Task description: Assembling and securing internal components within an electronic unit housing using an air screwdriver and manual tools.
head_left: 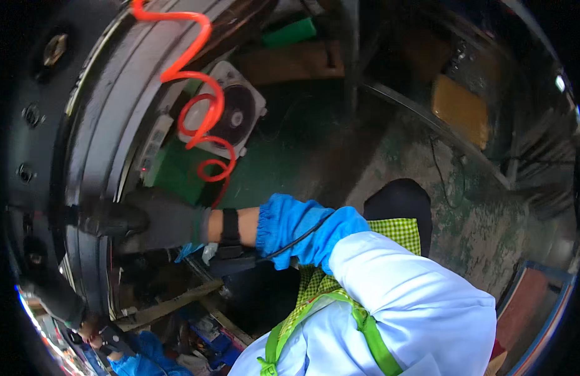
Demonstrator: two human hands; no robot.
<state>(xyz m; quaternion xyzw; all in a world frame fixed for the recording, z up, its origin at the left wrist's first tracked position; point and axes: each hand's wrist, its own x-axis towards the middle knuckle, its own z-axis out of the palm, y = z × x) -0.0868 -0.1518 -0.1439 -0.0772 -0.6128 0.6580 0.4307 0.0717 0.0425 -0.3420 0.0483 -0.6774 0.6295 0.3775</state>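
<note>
My right hand (149,219), in a dark grey glove, reaches left to a long black panel (30,141) with round fittings along it. Its fingers look curled round a dark object against the panel's edge, but shadow and blur hide what it is. At the lower left, my left hand (58,297), also in a dark glove, is by the lower end of the panel; its fingers are too dark to read. An orange coiled air hose (218,113) hangs from above and runs down behind my right hand.
A white box fan (236,116) stands on the green floor beyond the hose. Below my right forearm are a wooden beam (167,305) and blue bins (218,341). A yellow block (459,109) lies at the far right, behind a metal rail (437,131). A blue-framed board (528,313) leans lower right.
</note>
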